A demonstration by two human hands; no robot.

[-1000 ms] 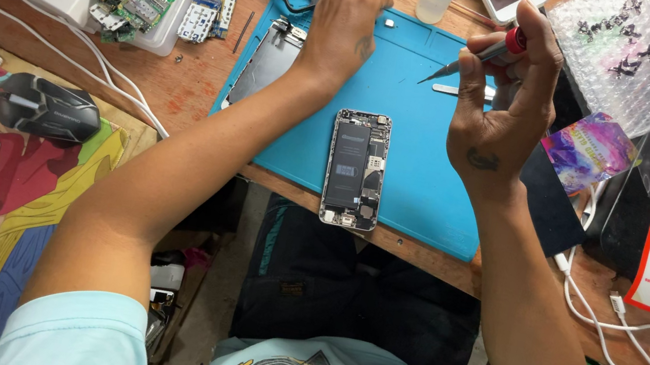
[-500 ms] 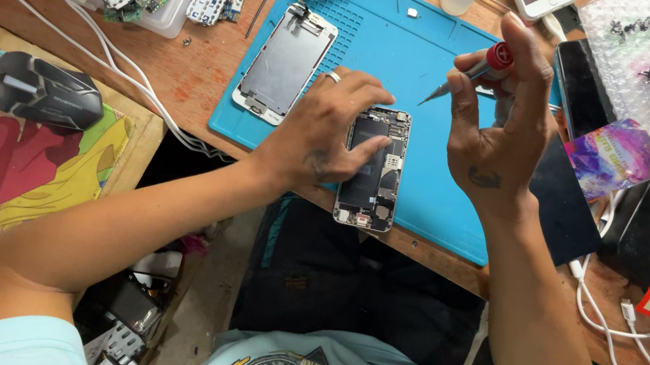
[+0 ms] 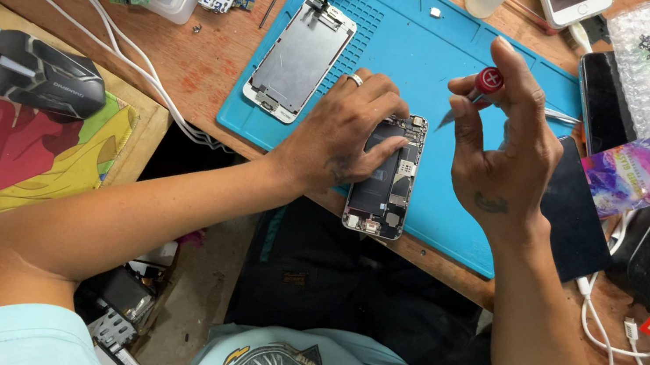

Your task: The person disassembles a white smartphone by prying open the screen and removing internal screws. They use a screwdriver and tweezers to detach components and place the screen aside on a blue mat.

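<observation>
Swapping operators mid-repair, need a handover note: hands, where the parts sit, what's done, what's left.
Left hand: flat on the opened phone body, steadying it on the blue mat.
Right hand: holds the red-capped screwdriver, tip raised above the mat beside the phone's top corner, not touching.
Parts: detached screen panel lies face down on the mat's left side.
Done: phone is open, screen off, insides exposed.
Left: work inside the body; which screws are out is too small to tell.
</observation>
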